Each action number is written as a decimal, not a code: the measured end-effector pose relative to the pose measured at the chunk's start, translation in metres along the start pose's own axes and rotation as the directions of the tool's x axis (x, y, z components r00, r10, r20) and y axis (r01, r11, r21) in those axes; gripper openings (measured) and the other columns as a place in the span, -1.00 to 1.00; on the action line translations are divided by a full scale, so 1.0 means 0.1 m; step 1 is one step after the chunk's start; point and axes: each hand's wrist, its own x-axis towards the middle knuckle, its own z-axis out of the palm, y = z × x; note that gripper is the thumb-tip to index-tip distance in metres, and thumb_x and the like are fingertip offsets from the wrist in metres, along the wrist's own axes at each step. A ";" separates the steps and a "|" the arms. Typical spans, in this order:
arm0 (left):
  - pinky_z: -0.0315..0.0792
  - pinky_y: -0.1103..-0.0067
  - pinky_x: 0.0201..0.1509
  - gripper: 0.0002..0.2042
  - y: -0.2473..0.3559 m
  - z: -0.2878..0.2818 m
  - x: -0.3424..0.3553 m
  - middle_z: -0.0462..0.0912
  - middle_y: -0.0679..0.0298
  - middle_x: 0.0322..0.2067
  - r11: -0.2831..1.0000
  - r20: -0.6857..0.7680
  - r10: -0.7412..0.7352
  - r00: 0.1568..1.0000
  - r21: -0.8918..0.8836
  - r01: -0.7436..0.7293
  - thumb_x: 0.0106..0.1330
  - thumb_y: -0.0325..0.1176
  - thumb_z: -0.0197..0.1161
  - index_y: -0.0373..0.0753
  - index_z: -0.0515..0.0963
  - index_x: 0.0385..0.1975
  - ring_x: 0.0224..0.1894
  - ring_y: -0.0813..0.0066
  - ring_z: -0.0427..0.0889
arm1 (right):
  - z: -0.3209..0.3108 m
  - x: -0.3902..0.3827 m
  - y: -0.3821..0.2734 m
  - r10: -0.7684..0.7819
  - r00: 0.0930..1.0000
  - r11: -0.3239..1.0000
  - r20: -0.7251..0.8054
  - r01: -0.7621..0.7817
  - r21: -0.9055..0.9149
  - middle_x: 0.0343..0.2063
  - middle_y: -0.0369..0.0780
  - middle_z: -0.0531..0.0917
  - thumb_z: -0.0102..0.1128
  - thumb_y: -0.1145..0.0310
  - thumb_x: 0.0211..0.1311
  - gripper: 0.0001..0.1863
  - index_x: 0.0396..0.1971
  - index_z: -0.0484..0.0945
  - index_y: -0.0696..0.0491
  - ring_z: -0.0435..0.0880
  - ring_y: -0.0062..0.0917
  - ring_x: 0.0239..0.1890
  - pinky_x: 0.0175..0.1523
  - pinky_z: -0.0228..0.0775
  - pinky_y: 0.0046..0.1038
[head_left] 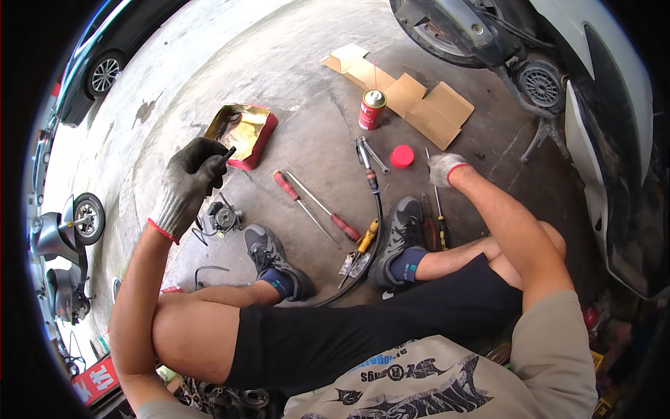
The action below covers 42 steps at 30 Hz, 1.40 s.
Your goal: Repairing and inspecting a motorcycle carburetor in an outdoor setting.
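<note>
My left hand, in a grey-and-white work glove, is closed in a pinch on a small dark stick-like piece. It is raised beside a red rectangular tin with a gold inside and some dark contents. Below that hand a small metal carburetor-like part rests on the floor. My right hand, also gloved, has its fingers curled over the shaft of a long screwdriver; whether it grips the shaft is hidden. A red cap lies to its left.
Two red-handled screwdrivers lie ahead of my shoes. A black hose with a metal end runs between my feet, by a yellow-handled tool. A red spray can stands near flattened cardboard. A scooter is at right.
</note>
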 end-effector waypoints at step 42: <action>0.46 0.54 -0.23 -0.75 -0.70 -0.34 0.02 0.65 0.18 -0.28 0.951 -0.220 -0.028 0.975 0.295 0.093 0.39 -0.38 0.13 -0.40 0.49 -0.04 -0.38 0.52 0.52 | -0.34 -0.41 -2.66 -0.107 0.761 0.183 -0.640 0.648 0.740 -0.06 -0.02 0.62 0.26 0.25 0.17 -0.51 0.12 0.48 0.02 0.61 -0.19 0.02 0.14 0.42 -0.28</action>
